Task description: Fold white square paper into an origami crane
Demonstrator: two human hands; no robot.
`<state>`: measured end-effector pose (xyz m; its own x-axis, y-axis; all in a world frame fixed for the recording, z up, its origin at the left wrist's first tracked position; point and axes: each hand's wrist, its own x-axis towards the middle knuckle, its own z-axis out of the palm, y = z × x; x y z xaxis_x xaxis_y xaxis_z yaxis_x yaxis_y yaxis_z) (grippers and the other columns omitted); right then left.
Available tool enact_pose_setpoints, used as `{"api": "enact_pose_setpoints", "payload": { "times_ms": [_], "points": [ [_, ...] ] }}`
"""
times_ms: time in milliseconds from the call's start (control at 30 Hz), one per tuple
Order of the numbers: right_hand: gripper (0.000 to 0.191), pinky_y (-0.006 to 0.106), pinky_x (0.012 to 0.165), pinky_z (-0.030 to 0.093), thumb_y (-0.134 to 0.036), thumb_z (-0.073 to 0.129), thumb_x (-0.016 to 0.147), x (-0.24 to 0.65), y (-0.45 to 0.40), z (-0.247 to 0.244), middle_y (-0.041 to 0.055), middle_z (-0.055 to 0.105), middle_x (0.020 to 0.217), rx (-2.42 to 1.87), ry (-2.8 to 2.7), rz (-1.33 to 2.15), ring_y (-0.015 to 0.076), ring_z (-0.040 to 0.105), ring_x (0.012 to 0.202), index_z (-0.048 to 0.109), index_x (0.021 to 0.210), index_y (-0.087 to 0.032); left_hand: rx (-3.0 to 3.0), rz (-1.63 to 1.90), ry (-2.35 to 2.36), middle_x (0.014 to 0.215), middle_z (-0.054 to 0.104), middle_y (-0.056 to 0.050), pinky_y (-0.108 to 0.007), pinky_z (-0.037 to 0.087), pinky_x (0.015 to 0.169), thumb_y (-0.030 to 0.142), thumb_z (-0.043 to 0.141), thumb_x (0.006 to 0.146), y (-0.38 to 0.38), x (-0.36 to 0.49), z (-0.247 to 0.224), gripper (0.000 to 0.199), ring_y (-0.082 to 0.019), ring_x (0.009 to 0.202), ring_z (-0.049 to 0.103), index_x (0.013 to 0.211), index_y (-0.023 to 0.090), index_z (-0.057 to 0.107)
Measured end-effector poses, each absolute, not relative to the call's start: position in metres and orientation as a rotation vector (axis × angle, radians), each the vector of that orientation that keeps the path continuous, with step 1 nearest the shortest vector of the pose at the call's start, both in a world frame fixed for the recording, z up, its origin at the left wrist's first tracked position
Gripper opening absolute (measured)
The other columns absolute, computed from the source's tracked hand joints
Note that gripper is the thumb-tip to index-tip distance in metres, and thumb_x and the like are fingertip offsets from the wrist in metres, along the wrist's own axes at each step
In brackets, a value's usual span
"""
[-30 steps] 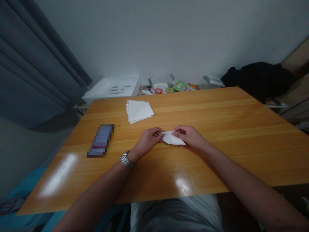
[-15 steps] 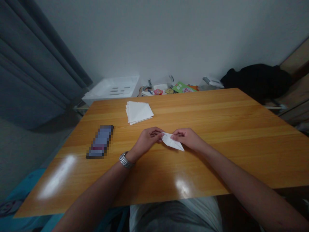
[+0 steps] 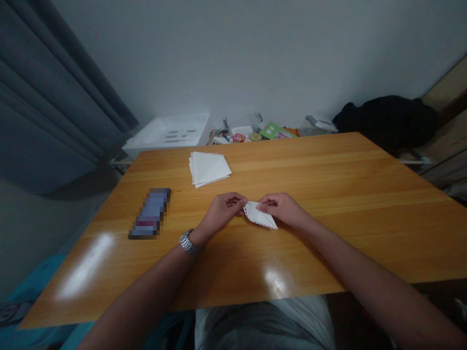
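Between my two hands is a small folded sheet of white paper, with a row of punched holes along its left and lower edges and a pointed end to the lower right. My left hand, a metal watch on its wrist, pinches the paper's left corner. With thumb and fingers, my right hand grips its upper right edge. The fingertips behind the paper are partly hidden. Both hands are just over the wooden table.
A stack of white hole-punched sheets lies beyond my left hand. Left of it is a phone with a blurred screen. Behind the table are a white plastic tray, a green booklet, small packets and a black cloth heap.
The paper has tilted slightly in my fingers, so more of its holed lower edge shows. Both hands stay nearly in place, keeping their hold.
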<state>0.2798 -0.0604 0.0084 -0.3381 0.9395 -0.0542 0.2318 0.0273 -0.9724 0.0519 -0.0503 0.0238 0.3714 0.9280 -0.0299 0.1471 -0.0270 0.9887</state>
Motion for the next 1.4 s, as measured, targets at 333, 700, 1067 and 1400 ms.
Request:
{"api": "enact_pose_setpoints", "payload": {
  "times_ms": [333,700,1067,1400],
  "points": [
    [0.031,0.030,0.066,0.048,-0.045,0.072,0.081,0.280,-0.062,0.015,0.0085,0.076,0.085,-1.209,-1.657,1.361,0.0185,0.067,0.072,0.075,0.088,-0.014,1.471,0.784,1.015,0.084,0.075,-0.009,-0.025,0.062,0.071,0.041,0.069,0.088,-0.048,0.047,0.029,0.030,-0.014,0.072,0.070,0.089,0.011,0.073],
    [0.030,0.029,0.066,0.047,-0.043,0.071,0.082,0.280,-0.063,0.014,0.0079,0.076,0.083,-1.267,-1.747,1.295,0.0191,0.067,0.072,0.076,0.087,-0.014,1.855,0.826,1.074,0.092,0.076,-0.006,-0.026,0.056,0.076,0.045,0.057,0.096,-0.056,0.051,0.032,0.034,-0.018,0.085,0.070,0.097,0.016,0.074],
    [0.027,0.032,0.077,0.052,-0.041,0.070,0.084,0.278,-0.062,0.011,0.0095,0.078,0.094,-1.220,-1.719,1.193,0.0217,0.071,0.084,0.076,0.093,-0.016,1.996,0.754,1.137,0.080,0.075,-0.002,-0.022,0.044,0.063,0.039,0.063,0.093,-0.055,0.051,0.029,0.026,-0.015,0.071,0.065,0.087,0.017,0.075],
    [0.028,0.030,0.069,0.050,-0.045,0.067,0.086,0.281,-0.061,0.007,0.0066,0.076,0.083,-1.322,-1.762,1.071,0.0203,0.068,0.075,0.075,0.085,-0.017,1.961,0.852,1.237,0.074,0.072,-0.001,-0.021,0.039,0.056,0.038,0.064,0.092,-0.054,0.053,0.024,0.025,-0.012,0.063,0.058,0.085,0.016,0.074]
  ]
}}
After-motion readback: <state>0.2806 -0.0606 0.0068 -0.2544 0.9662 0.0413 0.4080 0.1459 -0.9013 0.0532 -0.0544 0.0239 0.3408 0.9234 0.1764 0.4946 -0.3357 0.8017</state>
